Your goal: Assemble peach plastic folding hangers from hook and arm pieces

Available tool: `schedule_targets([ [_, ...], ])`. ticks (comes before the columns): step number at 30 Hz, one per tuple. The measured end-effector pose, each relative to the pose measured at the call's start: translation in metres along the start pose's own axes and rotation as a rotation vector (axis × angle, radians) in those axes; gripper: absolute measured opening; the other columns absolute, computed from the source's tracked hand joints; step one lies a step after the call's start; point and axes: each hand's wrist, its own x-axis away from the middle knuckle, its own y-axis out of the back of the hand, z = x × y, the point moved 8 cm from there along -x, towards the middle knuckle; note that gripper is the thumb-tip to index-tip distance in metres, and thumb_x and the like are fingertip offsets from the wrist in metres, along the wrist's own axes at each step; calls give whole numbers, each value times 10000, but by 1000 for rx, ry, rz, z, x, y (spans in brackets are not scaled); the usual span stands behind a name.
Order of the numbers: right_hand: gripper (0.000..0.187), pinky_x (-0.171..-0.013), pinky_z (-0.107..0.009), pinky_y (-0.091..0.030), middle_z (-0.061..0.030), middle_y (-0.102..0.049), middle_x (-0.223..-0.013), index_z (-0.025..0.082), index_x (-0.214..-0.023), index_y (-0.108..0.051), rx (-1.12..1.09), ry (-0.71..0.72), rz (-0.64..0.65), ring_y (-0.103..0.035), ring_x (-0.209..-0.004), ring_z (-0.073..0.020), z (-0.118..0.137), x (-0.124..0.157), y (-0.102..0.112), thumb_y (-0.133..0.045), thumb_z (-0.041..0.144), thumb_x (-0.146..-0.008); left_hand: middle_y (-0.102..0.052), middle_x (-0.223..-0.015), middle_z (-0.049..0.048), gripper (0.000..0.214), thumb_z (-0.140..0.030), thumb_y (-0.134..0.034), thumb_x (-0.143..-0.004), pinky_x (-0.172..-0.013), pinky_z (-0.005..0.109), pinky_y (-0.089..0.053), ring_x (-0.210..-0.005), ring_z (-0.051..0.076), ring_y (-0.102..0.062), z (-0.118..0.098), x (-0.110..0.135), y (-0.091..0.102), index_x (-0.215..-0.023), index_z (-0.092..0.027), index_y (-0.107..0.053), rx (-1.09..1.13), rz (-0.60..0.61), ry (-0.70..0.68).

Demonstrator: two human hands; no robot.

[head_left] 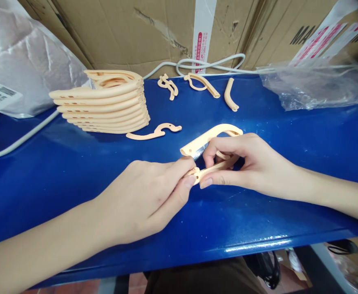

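Observation:
My right hand (243, 161) is closed around a curved cream plastic hanger arm (214, 167), thumb along its near side. Its left end, with a small hole, meets the fingertips of my left hand (154, 196). The left thumb and forefinger pinch a small cream plastic piece (191, 172) against that end; most of this piece is hidden. Just behind my fingers lies another cream hanger arm (208, 136), partly covered by my right hand. A flat cream hanger hook (156, 132) rests on the table to the left of it.
A stack of cream folded hangers (105, 106) stands at the back left of the blue table (74, 175). Loose parts lie behind: small pieces (168, 85), a looped arm (208, 86), a short curved tube (230, 96). A white cable (209, 65), plastic bag (316, 85) and cardboard boxes (154, 32) border them.

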Motion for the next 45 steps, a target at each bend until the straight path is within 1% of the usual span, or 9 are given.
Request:
schedule_targets([
  [5, 273, -536, -200, -399, 55, -600, -691, 189, -795, -609, -2, 28, -32, -522, -593, -75, 0, -1, 4, -780, 399, -826, -544, -625, -81, 252, -271, -320, -1056, -508, 277, -298, -523, 107, -531, 6, 1, 2, -923, -208, -525, 77, -48, 67],
  [15, 299, -507, -225, -350, 63, -576, -644, 192, -785, -595, 81, 52, -29, -500, -561, -80, 1, -2, 3, -766, 432, -838, -543, -624, -88, 251, -262, -305, -1050, -503, 283, -292, -509, 112, -538, 5, 2, 3, -911, -207, -506, 50, -66, 64],
  [20, 278, -561, -238, -382, 48, -659, -691, 196, -790, -611, 117, 61, -36, -568, -603, -95, 4, -1, 2, -761, 424, -845, -546, -629, -80, 249, -244, -304, -1054, -473, 274, -298, -463, 114, -505, -1, 1, 3, -894, -204, -491, -97, -37, -13],
  [24, 272, -561, -241, -388, 30, -710, -737, 195, -791, -620, 134, 82, -57, -624, -635, -112, 6, 1, 2, -730, 428, -874, -552, -613, -69, 293, -377, -310, -1082, -451, 273, -316, -460, 146, -544, -4, 3, -1, -917, -206, -483, -283, -64, -98],
  [26, 258, -564, -241, -387, 30, -714, -734, 193, -801, -622, 173, 122, -59, -637, -647, -118, 9, 2, 1, -719, 416, -888, -579, -632, -56, 339, -410, -264, -1096, -445, 272, -317, -469, 155, -576, -6, 5, -4, -943, -203, -484, -354, -101, -146],
  [32, 248, -575, -236, -390, 36, -689, -714, 182, -828, -623, 198, 178, -42, -616, -633, -104, 12, 2, -1, -695, 402, -914, -629, -664, -44, 436, -430, -146, -1106, -409, 264, -285, -429, 129, -583, -5, 6, -8, -957, -192, -480, -435, -147, -186],
  [38, 154, -565, -187, -408, 51, -638, -727, 160, -854, -631, 227, 279, -34, -547, -608, -61, 18, -1, 0, -707, 289, -887, -608, -610, -50, 450, -447, -152, -1100, -379, 285, -296, -410, 160, -611, -5, 7, -3, -944, -194, -489, -511, -203, -190],
  [42, 160, -592, -188, -428, 41, -664, -762, 157, -860, -633, 210, 262, -22, -575, -634, -65, 16, -1, 0, -691, 299, -908, -604, -584, -31, 485, -418, -147, -1102, -366, 286, -328, -424, 175, -634, -9, 5, -1, -939, -167, -529, -555, -196, -219],
  [45, 189, -566, -192, -414, 39, -663, -757, 157, -864, -634, 211, 248, -33, -567, -613, -67, 15, 0, 1, -677, 330, -927, -588, -568, -21, 475, -368, -183, -1106, -360, 288, -339, -424, 172, -627, -14, 4, 3, -892, -154, -549, -621, -213, -262],
])
